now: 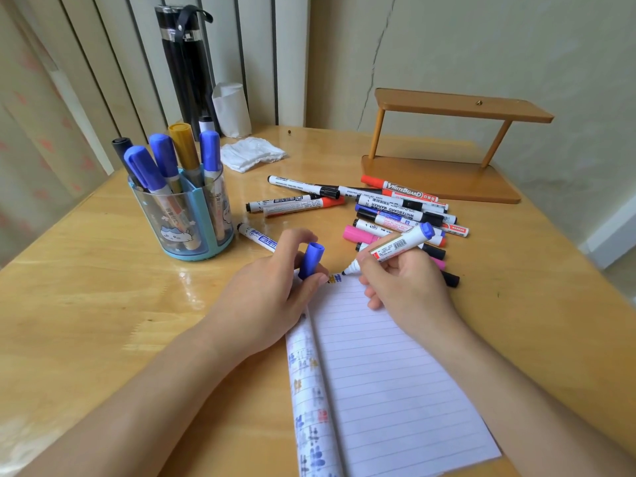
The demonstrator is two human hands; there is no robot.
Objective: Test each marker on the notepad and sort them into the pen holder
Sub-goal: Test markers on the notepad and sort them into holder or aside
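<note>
Wooden worktop [86, 287] strewn with loose markers [389, 204], blue marker [401, 246] gripped by right hand [409, 284] fingers, tip at notepad [389, 373] top edge, blue cap [311, 259] pinched by left hand [268, 294] fingers

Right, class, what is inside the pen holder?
Three blue-capped markers, one gold-capped marker and one black-capped marker stand caps up in the pen holder; its teal divider covers some lower barrels.

A glossy wooden table [86, 287] fills the view; striped curtain [241, 46] at eleven o'clock, cracked beige wall [481, 46] at one o'clock.
</note>
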